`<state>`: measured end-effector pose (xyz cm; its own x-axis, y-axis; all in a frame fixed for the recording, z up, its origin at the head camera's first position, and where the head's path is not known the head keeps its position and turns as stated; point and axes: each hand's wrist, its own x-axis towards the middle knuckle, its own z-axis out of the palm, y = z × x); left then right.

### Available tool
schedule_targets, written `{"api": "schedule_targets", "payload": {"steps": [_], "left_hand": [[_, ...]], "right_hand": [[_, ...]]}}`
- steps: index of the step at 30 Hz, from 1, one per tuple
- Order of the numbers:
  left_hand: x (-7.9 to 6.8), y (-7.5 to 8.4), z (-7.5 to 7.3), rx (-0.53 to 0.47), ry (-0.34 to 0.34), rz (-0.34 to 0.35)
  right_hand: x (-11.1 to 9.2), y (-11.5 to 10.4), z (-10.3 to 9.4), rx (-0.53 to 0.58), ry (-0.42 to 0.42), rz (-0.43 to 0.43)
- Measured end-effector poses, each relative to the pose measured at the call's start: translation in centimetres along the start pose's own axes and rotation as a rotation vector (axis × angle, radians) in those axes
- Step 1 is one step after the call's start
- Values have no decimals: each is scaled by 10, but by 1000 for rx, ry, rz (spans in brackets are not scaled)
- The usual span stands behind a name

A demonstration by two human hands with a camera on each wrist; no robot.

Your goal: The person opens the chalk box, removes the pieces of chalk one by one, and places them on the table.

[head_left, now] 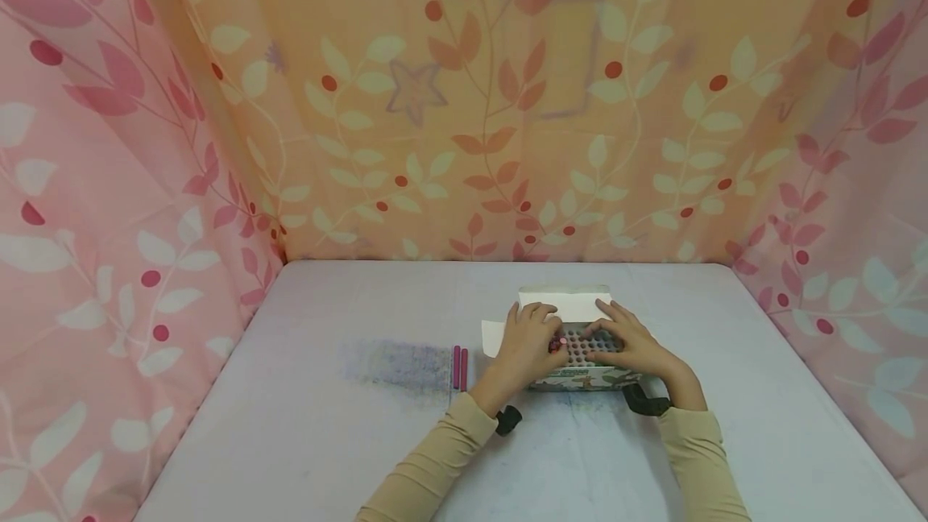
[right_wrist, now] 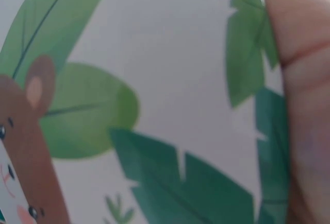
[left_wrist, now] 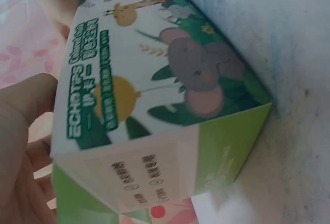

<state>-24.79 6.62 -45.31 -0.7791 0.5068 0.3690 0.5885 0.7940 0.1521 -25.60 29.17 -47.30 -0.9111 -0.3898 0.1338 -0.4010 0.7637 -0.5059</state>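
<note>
A cardboard box [head_left: 580,379] stands with its lid up, and rows of small round ends [head_left: 576,354] fill its top. My left hand [head_left: 528,338] is at the box's left end, its thumb and fingertips pinching magenta chalk sticks [head_left: 557,343]. In the left wrist view its thumb [left_wrist: 33,98] lies at the top edge of the box's printed side [left_wrist: 170,64]. My right hand [head_left: 632,342] spreads over the right end, fingers extended above the rows. The right wrist view shows that hand [right_wrist: 312,100] beside the leaf-printed wall [right_wrist: 175,54].
Two magenta chalk sticks [head_left: 460,369] lie side by side left of the box. A bluish dusty smudge [head_left: 399,365] marks the white tabletop [head_left: 290,441]. The raised lid [head_left: 565,303] and a side flap [head_left: 493,337] stick out. Patterned curtains [head_left: 464,103] enclose the table.
</note>
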Motion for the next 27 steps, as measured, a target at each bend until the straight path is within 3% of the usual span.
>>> {"api": "schedule_targets", "payload": {"steps": [8,27], "left_hand": [[3,-4,-7,-69,140,23],[-7,-27,-46,-221,333,-14]], "right_hand": [[-1,0,1,5,4,1],[-1,-1,-1,4,2,-14]]}}
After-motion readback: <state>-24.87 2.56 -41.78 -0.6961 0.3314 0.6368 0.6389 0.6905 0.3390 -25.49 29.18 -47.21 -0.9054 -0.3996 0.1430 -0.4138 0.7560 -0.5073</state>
